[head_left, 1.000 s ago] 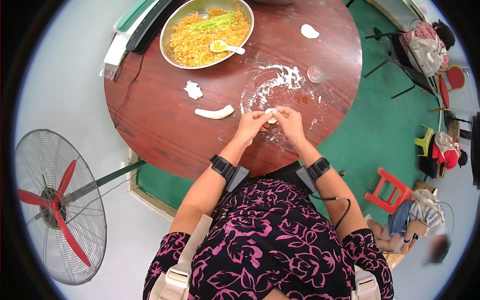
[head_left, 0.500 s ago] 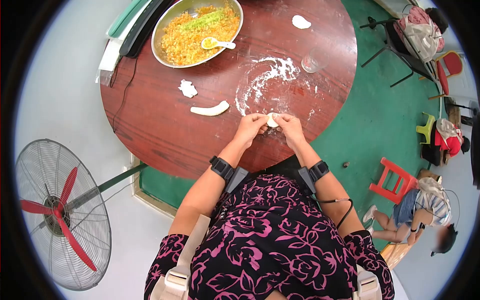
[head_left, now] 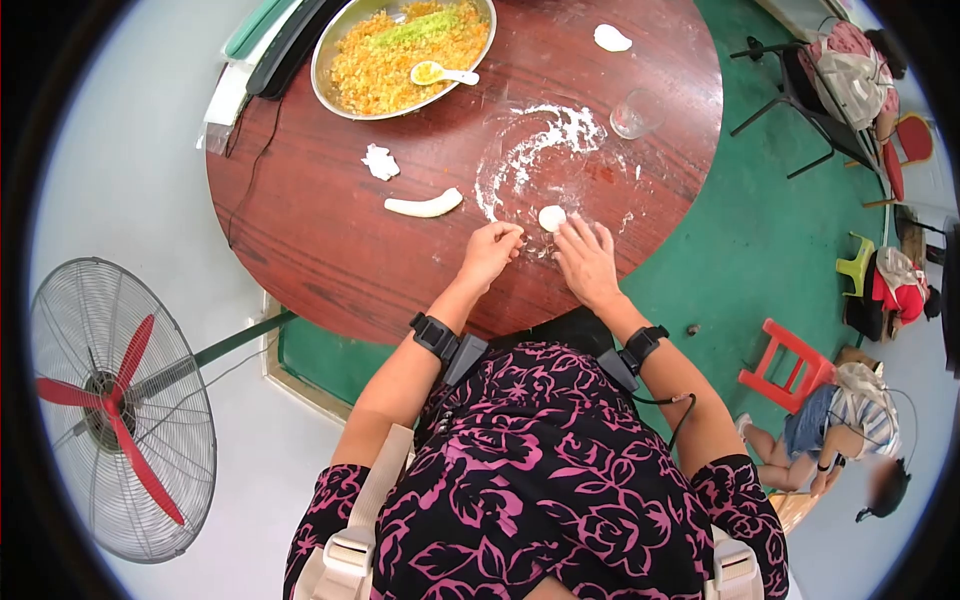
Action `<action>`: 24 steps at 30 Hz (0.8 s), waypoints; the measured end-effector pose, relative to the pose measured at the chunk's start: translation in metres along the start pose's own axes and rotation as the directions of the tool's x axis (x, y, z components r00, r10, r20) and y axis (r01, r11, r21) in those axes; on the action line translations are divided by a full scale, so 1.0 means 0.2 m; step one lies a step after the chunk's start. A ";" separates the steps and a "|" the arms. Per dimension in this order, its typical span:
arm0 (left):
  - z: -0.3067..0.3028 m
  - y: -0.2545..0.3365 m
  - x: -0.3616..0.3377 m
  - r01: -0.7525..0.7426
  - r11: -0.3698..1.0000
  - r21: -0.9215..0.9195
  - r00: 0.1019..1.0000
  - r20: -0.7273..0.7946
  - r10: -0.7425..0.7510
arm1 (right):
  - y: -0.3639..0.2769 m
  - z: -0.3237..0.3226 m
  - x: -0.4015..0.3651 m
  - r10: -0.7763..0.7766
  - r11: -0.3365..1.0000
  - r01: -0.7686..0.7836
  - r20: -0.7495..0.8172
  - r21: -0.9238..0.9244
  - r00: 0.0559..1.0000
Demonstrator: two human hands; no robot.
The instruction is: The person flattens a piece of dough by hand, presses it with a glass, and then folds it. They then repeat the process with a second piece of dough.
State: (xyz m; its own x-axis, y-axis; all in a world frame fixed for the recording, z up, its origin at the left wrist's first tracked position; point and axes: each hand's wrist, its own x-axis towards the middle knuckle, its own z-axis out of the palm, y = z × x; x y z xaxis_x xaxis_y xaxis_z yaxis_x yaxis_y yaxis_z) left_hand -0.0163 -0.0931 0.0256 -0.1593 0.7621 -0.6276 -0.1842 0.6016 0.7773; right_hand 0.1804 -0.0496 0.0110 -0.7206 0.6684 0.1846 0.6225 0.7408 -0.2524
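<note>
We see a round, white dough piece (head_left: 552, 218) on the red-brown, wood-grained worktop (head_left: 320, 225), presumably floured against sticking; the right hand (head_left: 586, 262), fingers extended, meets its edge; the left hand (head_left: 488, 252) curls closed, contents indiscernible.

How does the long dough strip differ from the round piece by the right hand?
The strip is long and slightly curved; the round piece is compact. The strip lies away from the right hand; the round piece is right at it. Both are pale and lie on the table.
</note>
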 end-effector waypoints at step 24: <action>0.06 -0.08 0.11 -0.224 0.884 0.410 0.970 0.003 0.244 | 0.04 0.01 0.13 -0.045 0.999 0.043 0.244 0.015 0.969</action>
State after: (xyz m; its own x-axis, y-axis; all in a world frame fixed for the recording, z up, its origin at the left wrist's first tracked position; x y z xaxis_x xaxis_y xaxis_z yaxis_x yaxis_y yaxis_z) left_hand -0.0044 -0.0836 -0.0002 -0.1969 0.8865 -0.4187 0.2706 0.4596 0.8459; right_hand 0.1654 -0.0259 0.0114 -0.8007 0.5976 -0.0420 0.5864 0.7676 -0.2588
